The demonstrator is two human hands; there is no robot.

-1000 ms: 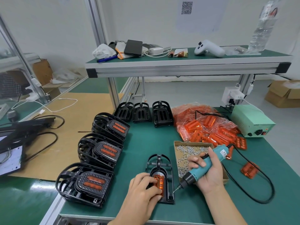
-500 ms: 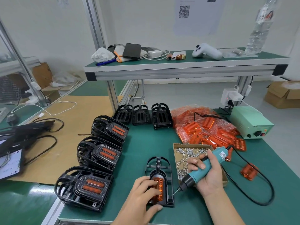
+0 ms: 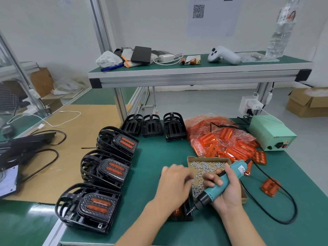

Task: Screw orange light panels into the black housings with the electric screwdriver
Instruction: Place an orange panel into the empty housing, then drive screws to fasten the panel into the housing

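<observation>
My right hand (image 3: pixel 226 196) grips the teal electric screwdriver (image 3: pixel 215 190), its bit pointing down-left at the lower right corner of a black housing (image 3: pixel 185 213). That housing lies flat on the green mat with an orange panel (image 3: pixel 175 212) in it and is mostly hidden under my left wrist. My left hand (image 3: pixel 174 185) hovers above it, its blurred fingers stretched toward the cardboard box of screws (image 3: pixel 205 166). I see nothing held in it.
Three stacks of housings with orange panels (image 3: pixel 95 206) line the left edge. Three empty housings (image 3: pixel 150 125) stand at the back. A bag of orange panels (image 3: pixel 221 139), a loose panel (image 3: pixel 269 188), the green power unit (image 3: pixel 271 132) and the tool's black cable (image 3: pixel 284 210) are at the right.
My left hand has lifted off the housing and moved up and right toward the screw box. The screwdriver hand stays roughly in place.
</observation>
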